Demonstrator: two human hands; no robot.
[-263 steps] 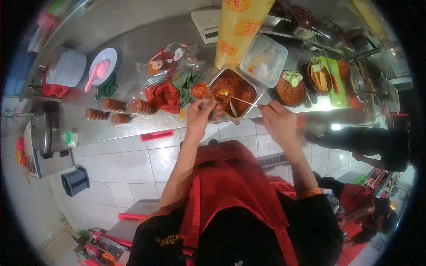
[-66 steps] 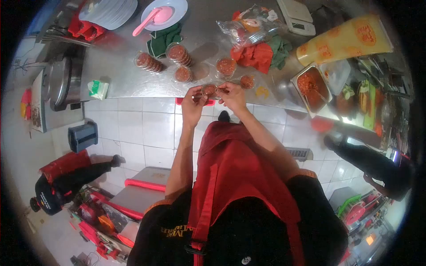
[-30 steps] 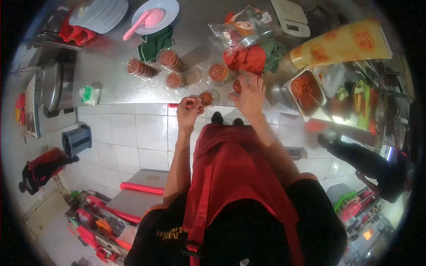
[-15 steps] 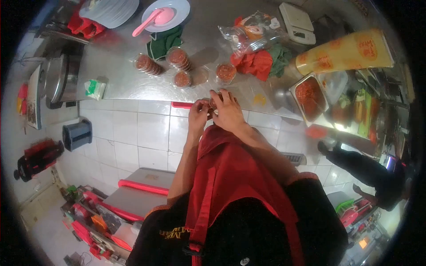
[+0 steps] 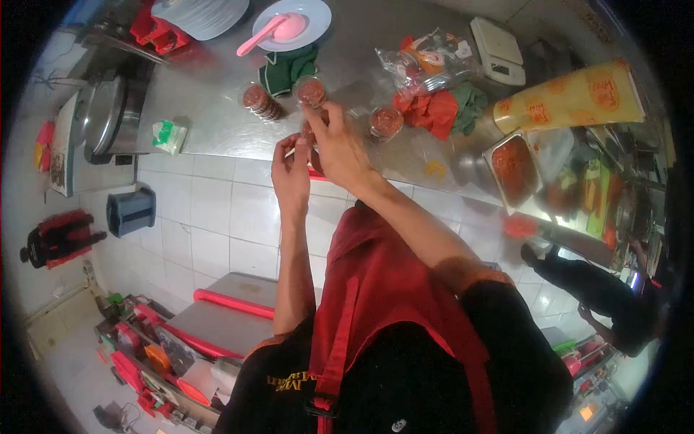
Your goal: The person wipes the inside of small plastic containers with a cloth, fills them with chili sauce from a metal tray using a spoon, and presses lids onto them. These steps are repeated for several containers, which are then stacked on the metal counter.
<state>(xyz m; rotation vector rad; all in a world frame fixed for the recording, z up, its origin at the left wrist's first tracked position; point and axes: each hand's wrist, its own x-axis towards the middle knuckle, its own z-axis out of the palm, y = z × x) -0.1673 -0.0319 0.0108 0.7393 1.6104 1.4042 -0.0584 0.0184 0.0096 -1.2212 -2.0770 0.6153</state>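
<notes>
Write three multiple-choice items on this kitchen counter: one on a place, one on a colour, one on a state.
1. The right hand is:
A) over the small sauce cups
B) down at the person's side
C) behind the person's back

2. The spoon on the plate is:
A) blue
B) pink
C) black

3. The metal tray of red sauce is:
A) lidded
B) overturned
C) uncovered

Key: 1 A, its fingers reach out above the cups on the counter. 2 B, it shows pink against the white plate. 3 C, the sauce is in plain sight from above.
</notes>
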